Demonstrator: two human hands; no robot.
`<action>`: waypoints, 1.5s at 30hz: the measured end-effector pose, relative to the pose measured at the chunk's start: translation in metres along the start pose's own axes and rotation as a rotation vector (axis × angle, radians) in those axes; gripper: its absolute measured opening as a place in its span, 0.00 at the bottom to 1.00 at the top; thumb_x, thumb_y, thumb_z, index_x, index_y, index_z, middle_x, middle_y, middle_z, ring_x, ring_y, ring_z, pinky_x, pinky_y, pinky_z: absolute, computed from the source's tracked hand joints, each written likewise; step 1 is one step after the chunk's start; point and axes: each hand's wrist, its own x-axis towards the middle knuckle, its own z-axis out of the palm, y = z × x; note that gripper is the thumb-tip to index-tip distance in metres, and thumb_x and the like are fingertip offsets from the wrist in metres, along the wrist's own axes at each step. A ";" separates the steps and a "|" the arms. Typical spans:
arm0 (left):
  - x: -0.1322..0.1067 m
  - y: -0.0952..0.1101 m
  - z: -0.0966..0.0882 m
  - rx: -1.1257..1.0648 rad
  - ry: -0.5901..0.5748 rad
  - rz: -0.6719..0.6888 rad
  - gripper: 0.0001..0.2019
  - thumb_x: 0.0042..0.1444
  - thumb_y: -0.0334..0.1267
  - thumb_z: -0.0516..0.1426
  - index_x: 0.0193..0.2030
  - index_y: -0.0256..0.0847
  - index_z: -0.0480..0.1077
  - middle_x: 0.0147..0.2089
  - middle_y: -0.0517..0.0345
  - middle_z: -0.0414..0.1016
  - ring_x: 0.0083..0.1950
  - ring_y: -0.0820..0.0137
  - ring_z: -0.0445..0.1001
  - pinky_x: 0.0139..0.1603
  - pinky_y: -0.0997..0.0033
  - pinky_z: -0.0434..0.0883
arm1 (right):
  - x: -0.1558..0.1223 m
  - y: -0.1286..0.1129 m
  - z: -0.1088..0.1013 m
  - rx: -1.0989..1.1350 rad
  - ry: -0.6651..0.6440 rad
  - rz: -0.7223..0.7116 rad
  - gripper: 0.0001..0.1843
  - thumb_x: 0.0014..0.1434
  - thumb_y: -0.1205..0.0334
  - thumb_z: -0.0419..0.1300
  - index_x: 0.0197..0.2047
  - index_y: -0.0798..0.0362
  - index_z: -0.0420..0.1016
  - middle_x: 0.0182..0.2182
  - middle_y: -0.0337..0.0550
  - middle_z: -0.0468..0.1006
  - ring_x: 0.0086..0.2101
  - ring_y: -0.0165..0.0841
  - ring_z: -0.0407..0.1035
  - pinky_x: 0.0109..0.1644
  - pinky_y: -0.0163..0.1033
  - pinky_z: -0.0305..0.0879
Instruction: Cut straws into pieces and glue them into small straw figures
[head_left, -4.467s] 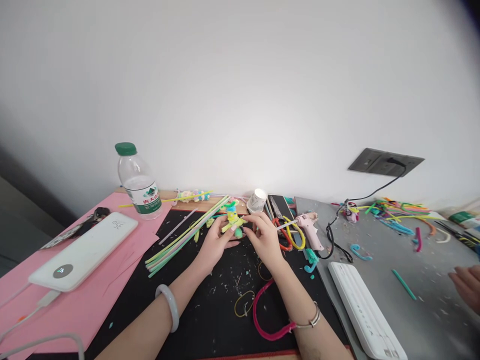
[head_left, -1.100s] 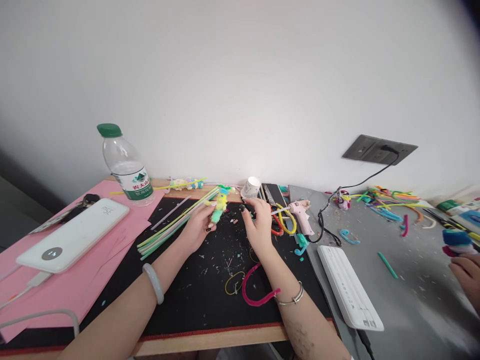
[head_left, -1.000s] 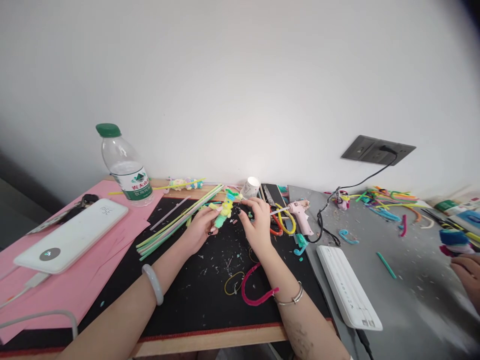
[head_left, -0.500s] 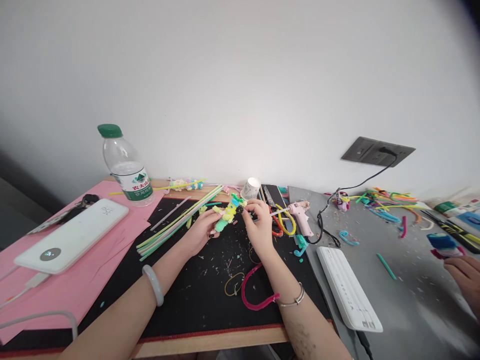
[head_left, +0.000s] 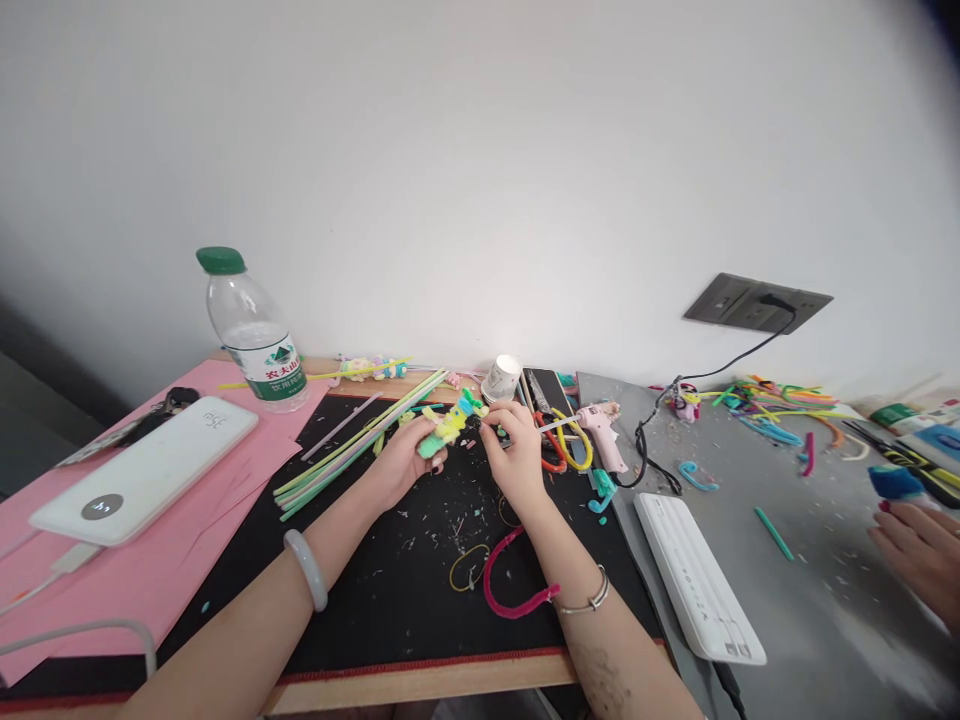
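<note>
My left hand [head_left: 405,462] is closed around a small fuzzy pipe-cleaner figure [head_left: 450,428], yellow with a green end and some blue near its top. The figure is tilted, its blue part toward my right hand. My right hand [head_left: 516,450] is in a pinch right beside that top; a tiny dark bit shows at its fingertips, too small to name. A magenta pipe cleaner [head_left: 517,610] lies curved below my right wrist. Left of my hands lies a bundle of pale green and yellow pipe cleaners [head_left: 352,450].
A pink glue gun [head_left: 602,438] lies right of my hands, near a paper cup [head_left: 501,380]. White power banks [head_left: 699,580] flank the work mat [head_left: 375,600]. A water bottle [head_left: 259,345] stands at left. Another person's hand [head_left: 919,555] holds a blue fuzzy piece [head_left: 896,482].
The figure has turned slightly in my left hand, whose fingers now wrap further round its lower end. The other person's hand has shifted a little left with the blue piece.
</note>
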 end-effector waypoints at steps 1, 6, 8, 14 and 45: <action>0.000 -0.001 0.000 0.033 -0.027 0.001 0.08 0.52 0.39 0.54 0.36 0.38 0.63 0.27 0.60 0.68 0.20 0.77 0.65 0.22 0.77 0.63 | 0.000 0.001 0.000 -0.001 0.002 0.001 0.06 0.55 0.70 0.53 0.28 0.52 0.68 0.34 0.44 0.71 0.39 0.35 0.64 0.44 0.42 0.61; -0.003 -0.001 0.000 0.113 -0.082 -0.006 0.11 0.51 0.42 0.56 0.38 0.39 0.63 0.31 0.54 0.73 0.28 0.71 0.72 0.27 0.73 0.67 | -0.001 0.004 0.002 0.006 -0.005 -0.002 0.06 0.55 0.69 0.53 0.29 0.52 0.69 0.34 0.44 0.71 0.38 0.35 0.64 0.44 0.41 0.61; -0.005 0.001 0.002 0.110 -0.081 -0.004 0.11 0.52 0.44 0.56 0.37 0.39 0.62 0.29 0.55 0.73 0.25 0.73 0.70 0.26 0.75 0.66 | -0.003 0.005 0.003 0.008 -0.029 -0.017 0.06 0.56 0.69 0.53 0.30 0.52 0.70 0.34 0.44 0.70 0.39 0.34 0.64 0.44 0.41 0.62; -0.006 0.002 0.006 0.096 -0.053 0.003 0.12 0.50 0.45 0.58 0.35 0.41 0.62 0.24 0.61 0.69 0.17 0.80 0.62 0.19 0.81 0.60 | -0.005 0.005 0.009 0.004 -0.111 -0.074 0.07 0.57 0.67 0.53 0.31 0.51 0.72 0.35 0.45 0.70 0.38 0.35 0.64 0.44 0.42 0.63; 0.003 0.007 -0.011 -0.165 0.368 0.313 0.12 0.48 0.43 0.59 0.33 0.42 0.60 0.25 0.66 0.65 0.19 0.82 0.59 0.21 0.82 0.60 | 0.003 0.016 -0.010 -0.071 0.300 0.151 0.13 0.62 0.63 0.46 0.25 0.52 0.59 0.26 0.39 0.63 0.30 0.32 0.59 0.35 0.39 0.55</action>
